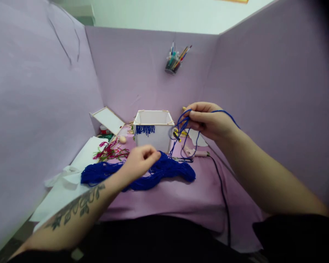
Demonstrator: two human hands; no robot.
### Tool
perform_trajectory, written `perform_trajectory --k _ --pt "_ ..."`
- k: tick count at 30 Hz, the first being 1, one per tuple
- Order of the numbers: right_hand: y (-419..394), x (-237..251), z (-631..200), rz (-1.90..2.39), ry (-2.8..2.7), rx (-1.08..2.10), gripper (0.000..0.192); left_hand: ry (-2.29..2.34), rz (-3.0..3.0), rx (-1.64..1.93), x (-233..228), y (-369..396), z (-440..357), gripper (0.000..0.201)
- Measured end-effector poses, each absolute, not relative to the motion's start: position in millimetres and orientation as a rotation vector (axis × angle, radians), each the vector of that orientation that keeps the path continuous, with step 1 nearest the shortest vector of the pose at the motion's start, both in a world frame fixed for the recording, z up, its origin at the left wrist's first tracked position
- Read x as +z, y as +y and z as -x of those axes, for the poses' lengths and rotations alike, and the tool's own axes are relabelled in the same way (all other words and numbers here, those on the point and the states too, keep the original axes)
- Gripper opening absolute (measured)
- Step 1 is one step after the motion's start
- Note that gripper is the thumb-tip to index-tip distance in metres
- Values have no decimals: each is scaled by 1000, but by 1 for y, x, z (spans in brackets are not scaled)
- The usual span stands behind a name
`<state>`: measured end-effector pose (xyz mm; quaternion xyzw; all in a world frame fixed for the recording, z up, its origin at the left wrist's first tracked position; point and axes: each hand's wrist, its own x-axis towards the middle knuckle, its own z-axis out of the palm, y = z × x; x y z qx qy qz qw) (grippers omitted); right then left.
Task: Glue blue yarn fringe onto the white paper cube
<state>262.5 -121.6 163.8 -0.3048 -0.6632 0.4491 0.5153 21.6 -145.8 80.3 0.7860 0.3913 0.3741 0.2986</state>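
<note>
Head view: a bench [181, 197] covered in lilac cloth and walled by lilac panels. The right hand [208, 120], raised above the bench, pinches several loops of blue yarn strand [185, 126] between thumb and fingers; the strand runs down to the blue yarn skein [170, 171] lying across the middle of the bench. The left hand [139, 160], fingers curled together, rests on the skein; whether it grips any yarn cannot be told. The two hands are well apart. Behind the skein stands an open white box [153, 133] edged with wooden sticks; a fringe of short blue yarn pieces [144, 129] hangs on its front wall, and its inside shows only white walls. A pen cup [172, 65] fixed to the back panel holds brushes and pens. Left of the box lie a tilted white panel [108, 119], red and green yarn scraps [109, 151], and white paper sheets [65, 182]. A glue gun [194, 152] lies right of the box, its black cord [222, 193] running towards the person.
</note>
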Motion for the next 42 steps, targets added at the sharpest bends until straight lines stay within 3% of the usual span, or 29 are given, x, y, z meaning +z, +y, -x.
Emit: perform_trajectory --k 4,9,15,19,24,32,36,39,42 --pt "-119 169 -266 730 -1570 1035 16 1208 -2244 784 32 -163 -23 29" --pt "-125 178 -269 709 -1523 997 11 1434 -2345 790 11 -157 -38 35" --pt "-136 182 -273 670 -1503 993 12 1484 -2502 1120 11 -143 -48 20" --pt "-141 186 -282 674 -1455 948 10 1221 -2468 1005 16 -128 -40 17" --pt "-138 188 -317 727 -1253 852 9 1273 -2112 1043 21 -113 -10 22" --pt "-133 183 -343 755 -1117 785 11 1998 -2234 806 28 -110 29 21" --pt "-135 190 -334 704 -1170 791 11 1452 -2440 899 40 -119 -12 24" --pt "-139 195 -325 684 -1205 786 11 1169 -2408 1107 57 -123 -57 39" --pt "-143 197 -319 691 -1234 776 11 983 -2350 1185 70 -117 -85 27"
